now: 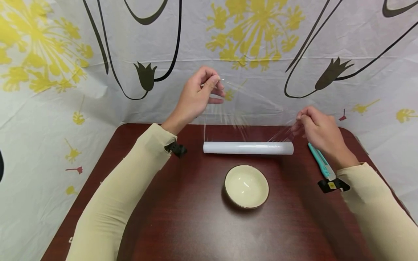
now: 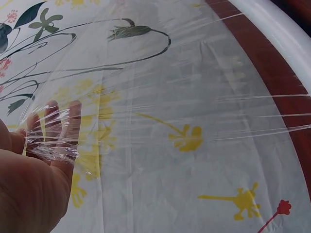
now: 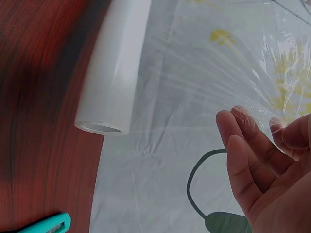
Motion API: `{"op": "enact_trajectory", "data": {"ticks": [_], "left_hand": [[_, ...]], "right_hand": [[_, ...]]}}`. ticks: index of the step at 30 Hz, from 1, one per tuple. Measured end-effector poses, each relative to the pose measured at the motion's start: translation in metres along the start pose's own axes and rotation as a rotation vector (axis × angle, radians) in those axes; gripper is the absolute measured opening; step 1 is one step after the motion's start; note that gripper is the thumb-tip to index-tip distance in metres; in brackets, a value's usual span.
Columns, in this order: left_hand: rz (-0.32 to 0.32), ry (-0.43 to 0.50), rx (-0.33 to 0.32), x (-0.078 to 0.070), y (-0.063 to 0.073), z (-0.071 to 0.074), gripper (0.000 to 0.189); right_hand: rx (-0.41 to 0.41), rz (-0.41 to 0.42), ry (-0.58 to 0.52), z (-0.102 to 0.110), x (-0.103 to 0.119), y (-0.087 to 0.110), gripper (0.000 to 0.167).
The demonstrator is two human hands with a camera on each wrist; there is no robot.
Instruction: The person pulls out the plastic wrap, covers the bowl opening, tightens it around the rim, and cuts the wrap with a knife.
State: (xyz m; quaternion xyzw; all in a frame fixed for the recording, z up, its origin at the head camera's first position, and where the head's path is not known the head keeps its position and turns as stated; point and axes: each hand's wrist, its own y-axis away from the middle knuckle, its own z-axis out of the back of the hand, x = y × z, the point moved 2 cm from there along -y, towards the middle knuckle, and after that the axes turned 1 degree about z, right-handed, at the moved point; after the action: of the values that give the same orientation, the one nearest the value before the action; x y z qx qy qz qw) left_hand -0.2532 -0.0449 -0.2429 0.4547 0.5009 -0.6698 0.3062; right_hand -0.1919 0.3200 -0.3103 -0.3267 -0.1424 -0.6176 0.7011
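Observation:
A white roll of plastic wrap (image 1: 248, 148) lies crosswise on the dark red table. From it a clear sheet of plastic wrap (image 2: 160, 102) stretches up toward both hands, creased and shiny in places. My left hand (image 1: 201, 90) pinches one corner of the sheet between thumb and index finger, higher than the other hand. With thumb and index finger, my right hand (image 1: 318, 127) pinches the opposite corner, off the roll's right end. In the right wrist view, creases fan out from the right hand's fingertips (image 3: 245, 119), and the roll's hollow end shows.
A cream bowl (image 1: 246, 186) with a brown rim stands on the table (image 1: 183, 224) in front of the roll. To the right lies a teal box cutter (image 1: 321, 161), partly beneath the right wrist. A white patterned sheet (image 1: 196, 43) hangs behind the table and along its sides.

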Motion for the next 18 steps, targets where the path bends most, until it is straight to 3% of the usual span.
{"op": "enact_trajectory", "data": {"ticks": [18], "left_hand": [[-0.02, -0.023, -0.007, -0.014, -0.005, -0.002, 0.015]], "right_hand": [[-0.008, 0.048, -0.003, 0.01, 0.007, 0.0, 0.037]]}}
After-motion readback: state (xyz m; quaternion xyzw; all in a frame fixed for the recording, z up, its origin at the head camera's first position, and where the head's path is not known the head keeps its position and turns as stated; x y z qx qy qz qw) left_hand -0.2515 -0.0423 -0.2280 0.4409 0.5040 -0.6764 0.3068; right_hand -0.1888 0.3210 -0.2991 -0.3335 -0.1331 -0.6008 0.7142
